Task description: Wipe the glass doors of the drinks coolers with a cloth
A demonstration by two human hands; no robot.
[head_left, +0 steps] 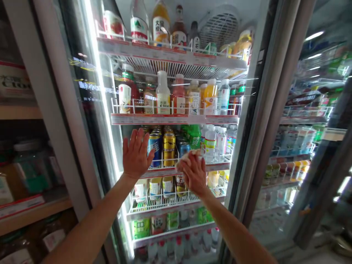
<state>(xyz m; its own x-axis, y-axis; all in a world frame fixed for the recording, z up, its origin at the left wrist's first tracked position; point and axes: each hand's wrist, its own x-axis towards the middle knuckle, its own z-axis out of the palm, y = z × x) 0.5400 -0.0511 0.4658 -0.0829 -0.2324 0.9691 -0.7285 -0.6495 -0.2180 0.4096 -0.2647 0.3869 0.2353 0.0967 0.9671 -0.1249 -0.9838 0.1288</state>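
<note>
My left hand point(136, 156) is raised with its fingers stretched out, palm toward the glass door point(82, 86) of a lit drinks fridge, and seems to rest flat on the pane. To its right, my right hand point(194, 174) presses a pale, crumpled cloth point(180, 164) toward the same glass, its fingers bent over it. Most of the cloth is hidden under those fingers. Behind the hands, through the pane, stand a gold can point(168, 147), a blue can point(154, 149) and a green bottle pack point(194, 135).
Wire shelves with white front strips point(170, 119) carry several bottles and cans inside the fridge. A grey door frame point(264, 121) runs down the right side, with another stocked fridge point(294, 141) beyond. At left, a wooden shelf point(38, 209) holds jars and bottles.
</note>
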